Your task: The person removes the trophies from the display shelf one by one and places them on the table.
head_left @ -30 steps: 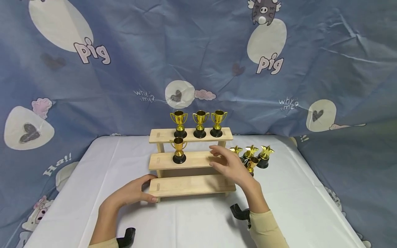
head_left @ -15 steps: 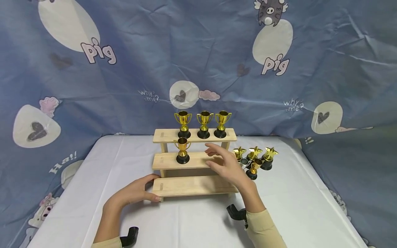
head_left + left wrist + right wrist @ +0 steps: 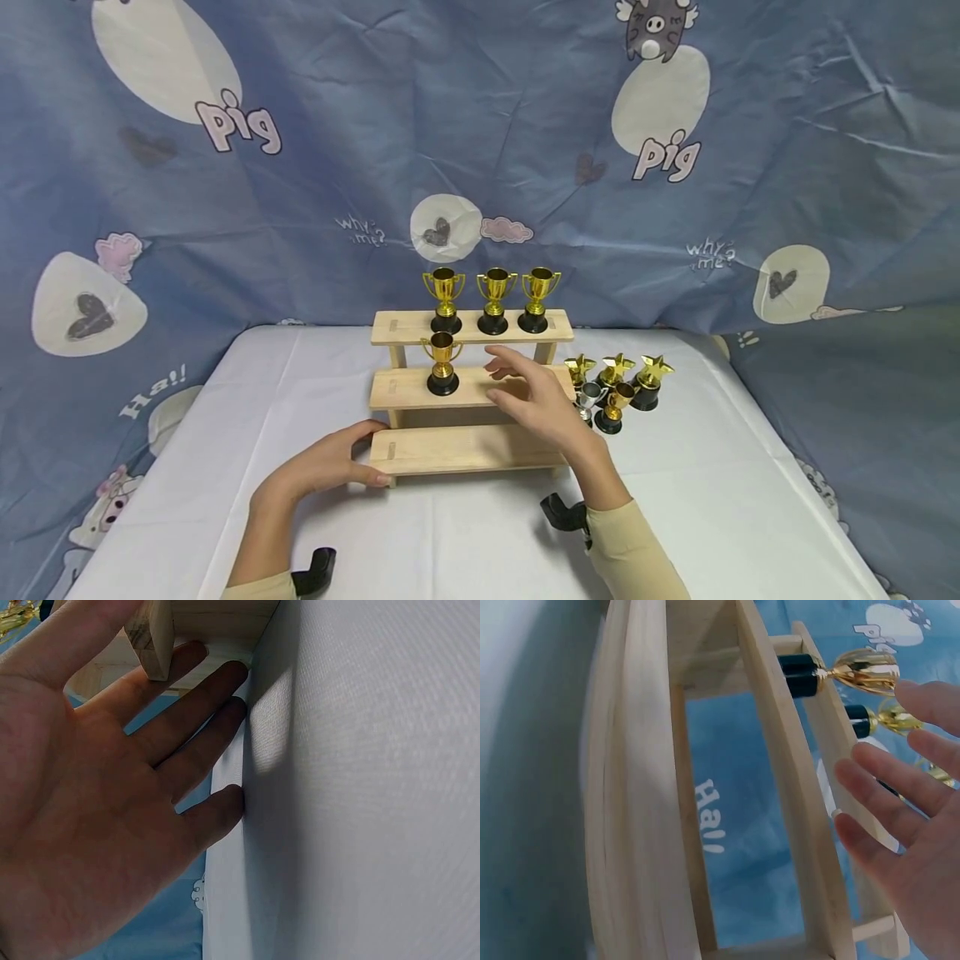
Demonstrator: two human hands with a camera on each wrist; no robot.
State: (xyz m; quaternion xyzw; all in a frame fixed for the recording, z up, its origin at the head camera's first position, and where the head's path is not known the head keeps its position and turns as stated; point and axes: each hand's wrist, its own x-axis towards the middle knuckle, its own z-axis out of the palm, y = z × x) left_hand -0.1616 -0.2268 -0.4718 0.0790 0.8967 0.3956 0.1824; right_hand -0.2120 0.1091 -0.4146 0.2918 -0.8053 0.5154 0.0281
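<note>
A three-tier wooden display stand (image 3: 468,450) stands on the table. My left hand (image 3: 322,465) holds the left end of its lowest tier, thumb at the front edge and fingers behind. In the left wrist view the wooden end (image 3: 154,641) lies between thumb and fingers. Over the right part of the middle tier hovers my right hand (image 3: 538,404), its fingers loosely bent and nothing in them. A bronze-gold trophy cup (image 3: 443,367) with a black base sits upright on the middle tier, left of that hand. Three gold trophy cups (image 3: 496,300) stand in a row on the top tier.
Right of the stand, on the white tablecloth (image 3: 720,500), are three gold star trophies (image 3: 649,383), a silver cup (image 3: 588,398) and another bronze-gold cup (image 3: 615,408). A blue printed cloth (image 3: 300,192) hangs behind the table. Each wrist carries a black camera mount (image 3: 562,512).
My right hand has drifted left over the middle tier, away from the trophies on the table. The left hand keeps its place on the stand. The head view has shifted slightly.
</note>
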